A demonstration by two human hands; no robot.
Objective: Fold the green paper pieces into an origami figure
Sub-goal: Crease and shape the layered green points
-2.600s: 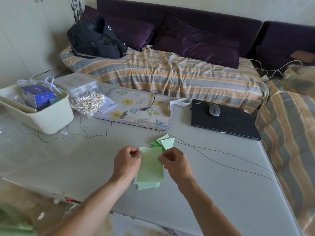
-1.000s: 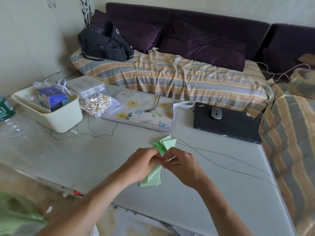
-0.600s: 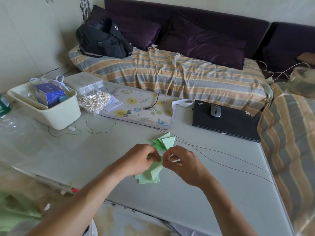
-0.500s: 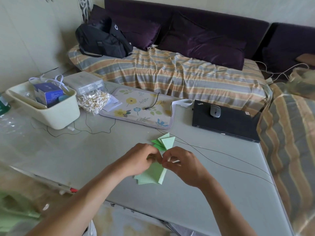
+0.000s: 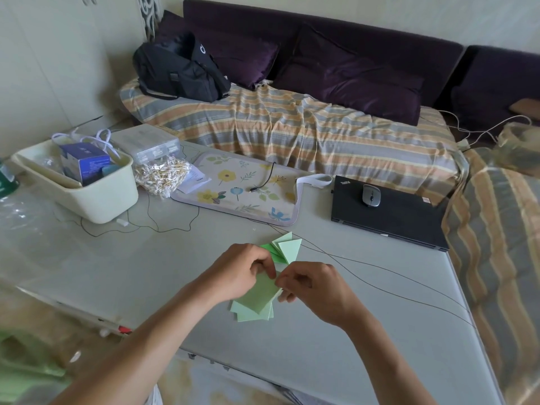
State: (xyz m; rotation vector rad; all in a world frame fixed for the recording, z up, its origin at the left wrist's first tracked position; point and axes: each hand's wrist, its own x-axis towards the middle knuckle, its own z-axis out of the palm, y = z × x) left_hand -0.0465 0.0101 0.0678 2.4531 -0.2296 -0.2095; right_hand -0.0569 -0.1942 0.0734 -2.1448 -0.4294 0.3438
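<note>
A pale green paper piece (image 5: 260,295) is held just above the grey table (image 5: 336,346), folded over on itself. My left hand (image 5: 242,270) pinches its upper left edge with curled fingers. My right hand (image 5: 314,287) pinches its upper right edge, so the fingertips of both hands almost meet. Under it lies a small stack of flat green paper pieces (image 5: 254,314). Just beyond my hands sit several folded green triangles (image 5: 285,248), fanned together on the table.
A cream bin (image 5: 87,191) with a blue box stands at the left, next to a bag of cotton swabs (image 5: 160,175). A floral mat (image 5: 242,188) and a shut black laptop (image 5: 388,214) with a mouse lie farther back. Thin black cables (image 5: 380,276) cross the table.
The flat sheet I held by both side edges has been folded over. My hands have drawn together at its top edge, and it now tilts to the lower left.
</note>
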